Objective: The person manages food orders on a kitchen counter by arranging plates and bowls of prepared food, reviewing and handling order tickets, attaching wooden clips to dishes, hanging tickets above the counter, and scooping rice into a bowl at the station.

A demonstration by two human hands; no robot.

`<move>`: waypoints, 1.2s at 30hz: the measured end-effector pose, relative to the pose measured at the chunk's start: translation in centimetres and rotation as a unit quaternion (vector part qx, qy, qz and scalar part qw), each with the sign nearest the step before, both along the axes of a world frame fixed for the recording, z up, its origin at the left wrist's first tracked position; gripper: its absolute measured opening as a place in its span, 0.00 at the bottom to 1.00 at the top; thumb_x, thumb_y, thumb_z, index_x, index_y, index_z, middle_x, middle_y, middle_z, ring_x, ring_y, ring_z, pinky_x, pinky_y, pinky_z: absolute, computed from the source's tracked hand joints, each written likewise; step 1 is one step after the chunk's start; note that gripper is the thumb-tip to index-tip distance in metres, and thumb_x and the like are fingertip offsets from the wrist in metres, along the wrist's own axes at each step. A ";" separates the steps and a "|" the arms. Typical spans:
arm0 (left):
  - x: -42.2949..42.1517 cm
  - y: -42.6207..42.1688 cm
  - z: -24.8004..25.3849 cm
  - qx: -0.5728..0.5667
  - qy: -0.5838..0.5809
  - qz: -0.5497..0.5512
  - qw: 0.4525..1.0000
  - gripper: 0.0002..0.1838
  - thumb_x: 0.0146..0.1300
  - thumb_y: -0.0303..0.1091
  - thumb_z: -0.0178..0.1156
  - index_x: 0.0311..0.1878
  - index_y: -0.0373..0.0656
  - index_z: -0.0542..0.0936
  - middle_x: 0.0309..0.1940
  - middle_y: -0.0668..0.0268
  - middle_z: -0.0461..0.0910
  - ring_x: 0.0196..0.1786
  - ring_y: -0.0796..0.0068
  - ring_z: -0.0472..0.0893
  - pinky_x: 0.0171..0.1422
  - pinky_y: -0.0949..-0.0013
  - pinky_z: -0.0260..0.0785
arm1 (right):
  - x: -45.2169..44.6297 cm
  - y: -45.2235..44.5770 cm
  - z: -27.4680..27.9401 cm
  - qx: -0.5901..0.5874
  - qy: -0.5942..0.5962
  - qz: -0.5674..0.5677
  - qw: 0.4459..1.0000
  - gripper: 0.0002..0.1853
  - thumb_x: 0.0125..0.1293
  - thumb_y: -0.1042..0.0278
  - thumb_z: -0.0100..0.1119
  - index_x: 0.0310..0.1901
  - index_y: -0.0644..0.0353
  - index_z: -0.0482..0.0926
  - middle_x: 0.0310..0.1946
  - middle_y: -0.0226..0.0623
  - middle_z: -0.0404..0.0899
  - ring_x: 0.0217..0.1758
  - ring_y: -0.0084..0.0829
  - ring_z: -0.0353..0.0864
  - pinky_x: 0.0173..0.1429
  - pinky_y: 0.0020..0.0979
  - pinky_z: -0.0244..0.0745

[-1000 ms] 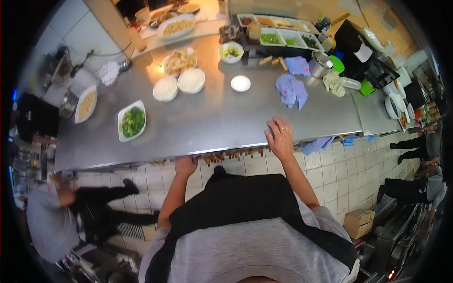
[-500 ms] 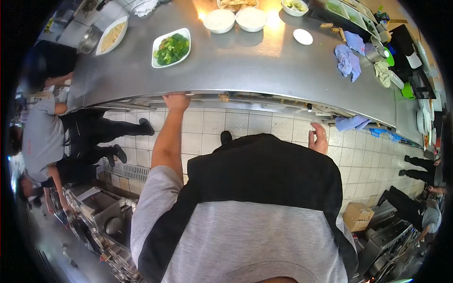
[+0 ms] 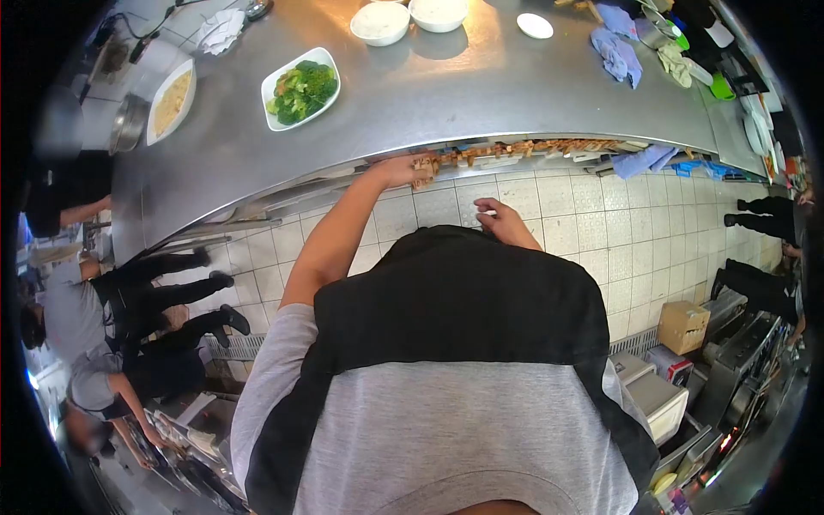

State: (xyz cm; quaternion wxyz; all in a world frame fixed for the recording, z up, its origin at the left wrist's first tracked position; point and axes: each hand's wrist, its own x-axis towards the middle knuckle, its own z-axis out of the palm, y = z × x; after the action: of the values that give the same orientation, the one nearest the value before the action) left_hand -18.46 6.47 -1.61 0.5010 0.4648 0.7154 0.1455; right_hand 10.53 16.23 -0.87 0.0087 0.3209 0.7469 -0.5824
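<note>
Many wooden pegs [image 3: 498, 150] at left hand [image 3: 400, 171], contact indistinct, grip unclear; right hand [image 3: 502, 220], grip slack

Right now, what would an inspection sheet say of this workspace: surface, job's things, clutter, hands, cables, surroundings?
Surface: metal counter, bearing a broccoli dish and bowls.
Job's things: wooden pegs along the counter's front edge.
Clutter: crumpled blue cloths, counter's right.
Hands: left hand at the pegs, grip unclear; right hand partly curled, nothing seen in it.
Cables: dark cord, upper left wall.
Surroundings: tiled floor, cardboard box, people both sides.
</note>
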 end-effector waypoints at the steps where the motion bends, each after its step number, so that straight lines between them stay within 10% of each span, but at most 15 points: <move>1: 0.6 0.4 1.8 0.007 -0.010 0.003 1.000 0.30 0.57 0.52 0.56 0.63 0.51 0.69 0.58 0.60 0.72 0.59 0.65 0.70 0.61 0.65 0.63 | -1.0 -0.4 -0.1 -0.053 -0.013 0.000 0.999 0.22 0.61 0.62 0.58 0.56 0.56 0.72 0.42 0.37 0.78 0.34 0.30 0.80 0.37 0.30 0.74; 6: 0.7 1.1 2.2 -0.078 -0.238 0.127 0.960 0.24 0.61 0.50 0.51 0.57 0.50 0.76 0.45 0.65 0.80 0.48 0.72 0.76 0.54 0.67 0.67 | -5.4 -1.7 0.2 -0.214 -0.040 -0.019 0.976 0.31 0.62 0.52 0.57 0.63 0.59 0.63 0.50 0.33 0.73 0.39 0.25 0.77 0.39 0.28 0.72; 10: 1.2 0.9 3.7 -0.074 -0.209 0.144 0.964 0.21 0.63 0.47 0.48 0.52 0.46 0.78 0.37 0.69 0.80 0.36 0.80 0.76 0.41 0.72 0.69 | -7.5 -2.3 1.7 -0.308 -0.069 -0.051 0.948 0.31 0.63 0.49 0.56 0.61 0.61 0.63 0.49 0.33 0.72 0.43 0.26 0.75 0.42 0.29 0.72; 19: 1.5 0.0 5.1 -0.026 -0.248 0.132 0.959 0.24 0.65 0.48 0.48 0.58 0.43 0.73 0.44 0.67 0.78 0.44 0.77 0.75 0.50 0.72 0.66 | -7.7 -3.4 0.2 -0.487 0.008 -0.166 0.857 0.16 0.64 0.61 0.58 0.48 0.61 0.70 0.37 0.34 0.77 0.39 0.28 0.78 0.45 0.37 0.78; 22: 0.1 -0.1 -1.4 0.066 -0.231 0.101 0.965 0.28 0.64 0.48 0.49 0.63 0.42 0.70 0.58 0.63 0.71 0.57 0.74 0.70 0.61 0.71 0.61 | -7.7 -3.1 -0.3 -0.480 0.023 -0.176 0.859 0.13 0.64 0.63 0.58 0.45 0.61 0.73 0.34 0.33 0.77 0.36 0.27 0.78 0.43 0.35 0.77; 23: 1.3 -0.1 5.5 0.033 -0.225 0.064 0.972 0.30 0.63 0.48 0.49 0.66 0.41 0.65 0.65 0.60 0.65 0.62 0.69 0.67 0.67 0.69 0.55 | -7.2 -2.8 -0.3 -0.457 0.008 -0.155 0.876 0.12 0.63 0.63 0.59 0.43 0.60 0.73 0.32 0.32 0.77 0.35 0.26 0.78 0.42 0.33 0.77; 29: 5.2 -4.7 9.0 0.156 0.298 -0.141 0.931 0.25 0.62 0.40 0.51 0.63 0.55 0.69 0.63 0.60 0.67 0.64 0.55 0.66 0.68 0.60 0.56 | -6.7 -3.9 3.5 -0.291 -0.055 -0.056 0.954 0.08 0.61 0.67 0.61 0.36 0.61 0.75 0.24 0.30 0.78 0.28 0.20 0.77 0.35 0.21 0.72; 32: 4.7 -5.6 12.6 0.065 0.116 -0.044 0.990 0.19 0.62 0.39 0.51 0.57 0.50 0.74 0.52 0.62 0.78 0.52 0.57 0.77 0.57 0.58 0.67 | -9.5 -2.8 7.7 -0.200 0.078 -0.059 0.975 0.08 0.61 0.68 0.60 0.38 0.62 0.75 0.25 0.30 0.78 0.28 0.19 0.76 0.34 0.20 0.71; 36: 2.3 -7.4 14.3 0.250 0.086 0.241 0.934 0.13 0.63 0.34 0.53 0.49 0.43 0.75 0.35 0.63 0.80 0.35 0.69 0.80 0.39 0.65 0.73 | -17.5 -1.0 13.6 -0.125 0.230 0.021 0.965 0.10 0.62 0.69 0.61 0.40 0.65 0.75 0.28 0.28 0.76 0.31 0.18 0.75 0.38 0.21 0.71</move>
State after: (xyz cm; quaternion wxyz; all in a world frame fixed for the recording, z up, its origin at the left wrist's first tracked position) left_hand -16.18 -0.95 12.74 0.2553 0.3988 0.7870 0.3956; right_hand -7.02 15.22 12.70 -0.1110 0.1590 0.6565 -0.7290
